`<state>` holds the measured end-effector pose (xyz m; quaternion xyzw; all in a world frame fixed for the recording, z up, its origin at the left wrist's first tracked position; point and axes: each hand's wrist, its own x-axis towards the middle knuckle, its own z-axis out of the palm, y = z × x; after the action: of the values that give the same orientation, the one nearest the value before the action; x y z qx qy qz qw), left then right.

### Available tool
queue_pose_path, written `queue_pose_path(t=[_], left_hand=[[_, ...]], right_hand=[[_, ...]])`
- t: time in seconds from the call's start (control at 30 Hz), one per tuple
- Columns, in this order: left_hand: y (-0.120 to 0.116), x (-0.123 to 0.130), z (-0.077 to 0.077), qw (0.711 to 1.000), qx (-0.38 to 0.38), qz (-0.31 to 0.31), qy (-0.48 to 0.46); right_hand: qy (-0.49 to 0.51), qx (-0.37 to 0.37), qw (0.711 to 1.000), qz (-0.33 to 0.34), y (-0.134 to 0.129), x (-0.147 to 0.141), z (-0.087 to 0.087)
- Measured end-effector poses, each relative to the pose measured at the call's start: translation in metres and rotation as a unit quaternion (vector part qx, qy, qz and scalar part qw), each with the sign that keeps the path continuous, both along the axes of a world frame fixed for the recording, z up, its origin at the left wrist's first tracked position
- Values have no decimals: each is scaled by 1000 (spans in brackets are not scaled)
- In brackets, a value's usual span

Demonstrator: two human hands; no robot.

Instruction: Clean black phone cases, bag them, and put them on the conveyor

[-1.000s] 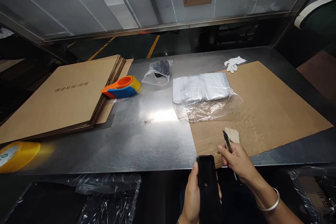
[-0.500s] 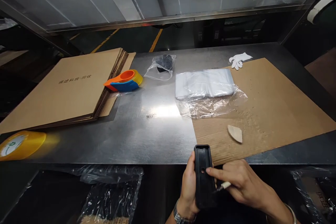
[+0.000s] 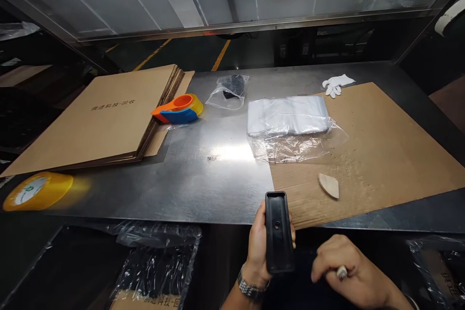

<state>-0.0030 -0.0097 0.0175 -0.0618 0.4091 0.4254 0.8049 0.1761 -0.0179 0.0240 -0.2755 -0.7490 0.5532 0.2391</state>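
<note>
Left hand has its grip closed round a flat black rectangular plastic case, upright at the steel table near edge. Right hand curled just beside it, grip pinching a small pale tool end; I cannot tell more

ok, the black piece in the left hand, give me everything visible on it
The black piece is a long, narrow, rounded-corner rectangle, matte and plastic-looking, with a raised rim around a shallow recessed face and one small round hole near its middle. It is held upright, long axis pointing away from the person, just in front of the metal table edge, its top overlapping the view of the cardboard sheet. The left hand grips it from the left side and behind, fingertips showing on its right edge. The right hand is apart from it.
</note>
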Motion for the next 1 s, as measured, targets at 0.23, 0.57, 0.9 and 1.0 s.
queue_pose_path(t=[0.23,0.57,0.9,1.0], left_hand=[[-8,2,-6,996,73,-27,-31],[-20,3,-13,939,299,-107,131],[-18,4,-8,912,346,-117,188],[-21,6,-13,911,356,-108,180]], right_hand=[[-32,-97,966,-237,7,-15,-3],[6,-178,952,-247,25,-20,14],[27,-230,955,-186,22,-19,15],[61,-297,938,-168,22,-19,14]])
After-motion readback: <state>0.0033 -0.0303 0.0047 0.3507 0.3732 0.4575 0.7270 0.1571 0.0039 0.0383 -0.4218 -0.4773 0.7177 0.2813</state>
